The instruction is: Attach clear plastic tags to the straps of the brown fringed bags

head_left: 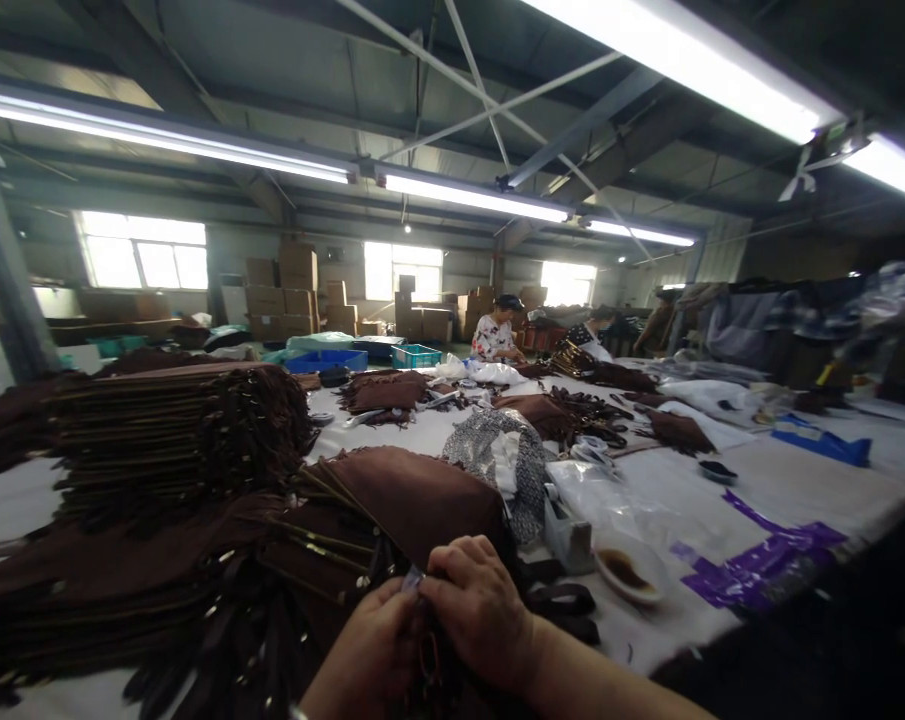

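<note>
My left hand [377, 635] and my right hand [486, 615] meet low in the middle of the head view, fingers pinched together. Between their fingertips shows a small pale, shiny piece [413, 578]; I cannot tell what it is. Just beneath hangs a metal clasp [429, 655], partly hidden by the hands. Right behind my fingers lies a dark brown bag [414, 495] with its flat side up. To the left, more brown bags with metal zips form a tall stack [144, 430] and a lower pile [84, 590], their dark straps [249, 630] spilling toward me.
On the white table [692, 620] to the right are a bowl of brown liquid [628, 577], purple plastic packaging [767, 560] and a blue tray [819, 440]. A patterned grey cloth [531, 500] lies beyond the bag. Two people [497, 335] work farther back, near stacked cartons [283, 290].
</note>
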### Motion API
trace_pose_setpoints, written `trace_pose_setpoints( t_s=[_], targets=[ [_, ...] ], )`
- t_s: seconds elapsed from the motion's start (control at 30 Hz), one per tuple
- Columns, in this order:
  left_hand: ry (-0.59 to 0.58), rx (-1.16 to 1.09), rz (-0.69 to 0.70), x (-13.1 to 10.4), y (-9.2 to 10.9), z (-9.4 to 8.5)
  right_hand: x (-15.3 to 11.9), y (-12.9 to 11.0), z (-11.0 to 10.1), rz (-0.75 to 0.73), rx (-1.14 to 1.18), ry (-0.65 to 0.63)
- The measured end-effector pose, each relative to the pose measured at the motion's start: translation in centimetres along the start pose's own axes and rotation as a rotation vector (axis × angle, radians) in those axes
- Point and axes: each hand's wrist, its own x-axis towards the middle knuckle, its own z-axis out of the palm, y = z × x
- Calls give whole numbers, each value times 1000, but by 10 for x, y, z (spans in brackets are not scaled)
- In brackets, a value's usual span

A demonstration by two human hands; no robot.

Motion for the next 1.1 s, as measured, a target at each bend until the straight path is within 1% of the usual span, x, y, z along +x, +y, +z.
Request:
trace_pose_setpoints(
  t_s=[0.07, 0.13, 0.2, 0.27, 0.33, 0.4, 0.47, 0.57, 0.67, 0.77, 0.83, 0.87, 0.93, 1.0, 1.03, 1.1],
  targets=[
    [19, 8, 10, -2, -1, -3, 4, 1, 1, -1, 34, -46],
    [41, 32, 26, -3, -3, -7, 9, 1, -2, 2, 65, -113],
    [34, 69, 88, -1, -7, -10, 16, 2, -9, 9, 78, -184],
    [-2, 170, 224, 0, -10, -11, 25, 1, -15, 24, 80, -257],
    [6, 352, 396, 2, -13, -12, 33, 0, -20, 49, 71, -321],
    [79, 561, 519, 2, -16, -11, 41, -2, -23, 64, 55, -380],
    [150, 692, 573, 1, -18, -10, 46, -3, -24, 62, 38, -421],
    [178, 734, 609, 0, -21, -9, 54, -2, -23, 0, -9, -435],
    [184, 743, 647, 0, -24, -9, 58, -1, -21, -144, -83, -470],
    [220, 775, 634, 3, -26, -10, 56, 1, -19, -249, -145, -476],
    [235, 742, 605, 5, -25, -11, 50, 2, -17, -315, -166, -424],
    [223, 670, 570, 5, -24, -11, 46, 3, -16, -347, -172, -388],
    [153, 458, 453, 5, -20, -13, 37, 5, -14, -390, -175, -312],
    [62, 252, 307, 2, -16, -15, 30, 8, -13, -399, -163, -251],
    [28, 188, 241, 1, -14, -15, 28, 9, -13, -398, -151, -234],
    [-10, 131, 134, -2, -13, -15, 26, 12, -14, -399, -119, -222]
  ],
)
